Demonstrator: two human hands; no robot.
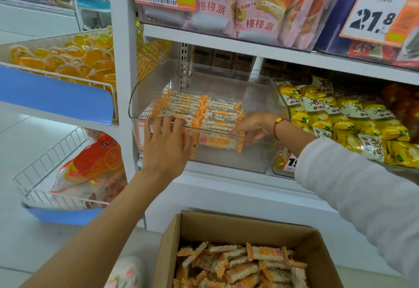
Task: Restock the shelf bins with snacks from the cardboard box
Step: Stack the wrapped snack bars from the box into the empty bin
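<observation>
Left hand [164,145] lies flat with straight fingers on the front lip of the clear bin [260,151]. Right hand [254,126] reaches inside, grip unclear (seen through plastic), touching the stacked snack bars [204,111]. Cardboard box [195,226] of more bars sits below.

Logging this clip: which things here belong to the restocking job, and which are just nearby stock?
Job: cardboard box, orange-wrapped snack bars, clear bin, left hand, right hand.
Nearby: yellow packets, pink pies, orange jellies.

Two hands [166,142], one cardboard box [229,226]
</observation>
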